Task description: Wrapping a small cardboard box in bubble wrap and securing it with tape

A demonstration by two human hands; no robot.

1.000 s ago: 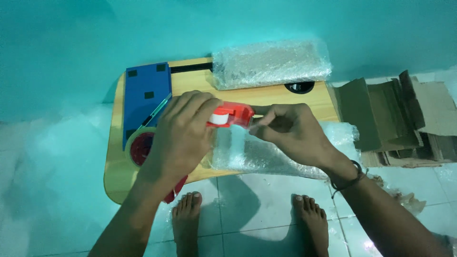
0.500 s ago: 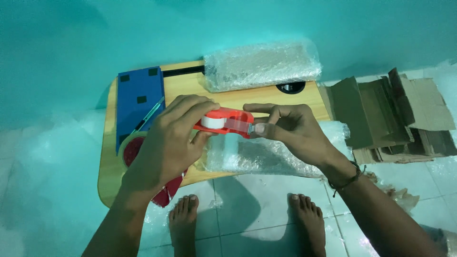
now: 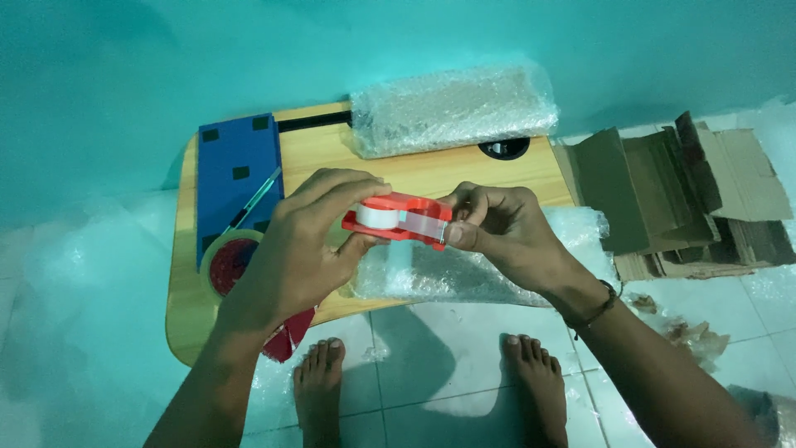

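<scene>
Left hand (image 3: 303,249) grips the red tape dispenser (image 3: 398,220) at its roll end, thumb below, fingers curled over the top. Right hand (image 3: 497,228) pinches the dispenser's opposite end w/ thumb and forefinger, at the clear tape strip. Dispenser is held level, above the wooden bench (image 3: 191,307), approx. over a sheet of bubble wrap (image 3: 431,278) lying at the front edge. Rear of bench: bubble-wrapped parcel (image 3: 452,108). Left side: blue box (image 3: 236,178), w/ a larger tape roll (image 3: 228,261) just beside it. Flattened cardboard (image 3: 688,199) lies on the floor, right of bench. Bare feet show on the tiles below.
</scene>
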